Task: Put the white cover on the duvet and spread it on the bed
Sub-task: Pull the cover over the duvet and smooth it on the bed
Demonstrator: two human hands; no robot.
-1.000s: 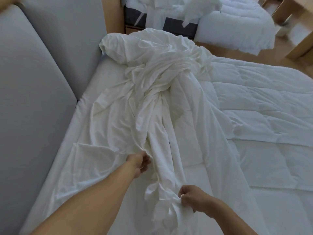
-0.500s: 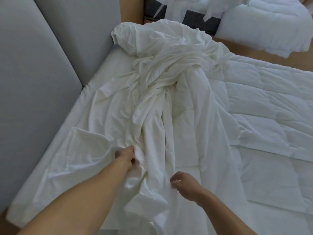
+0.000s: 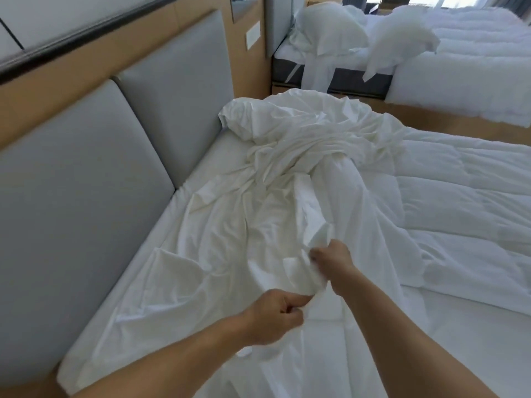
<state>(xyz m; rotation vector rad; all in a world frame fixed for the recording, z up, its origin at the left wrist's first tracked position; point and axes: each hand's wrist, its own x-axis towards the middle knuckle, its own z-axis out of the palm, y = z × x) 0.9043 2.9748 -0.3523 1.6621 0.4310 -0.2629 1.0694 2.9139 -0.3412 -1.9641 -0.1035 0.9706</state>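
Note:
The white cover (image 3: 258,202) lies crumpled along the left half of the bed (image 3: 218,150), bunched into a mound at the far end. The quilted white duvet (image 3: 459,202) spreads flat over the right half. My left hand (image 3: 275,317) grips a fold of the cover near the front. My right hand (image 3: 330,258) pinches another fold of the same cover a little farther in. Both forearms reach in from the bottom edge.
A grey padded headboard (image 3: 86,168) in a wooden frame runs along the left. A second bed (image 3: 459,67) with white bedding and two pillows (image 3: 330,33) stands beyond a strip of wooden floor (image 3: 448,124).
The camera has tilted up, showing the second bed. My right hand has moved forward to a farther fold; my left hand has drawn back toward me, gathering the cover.

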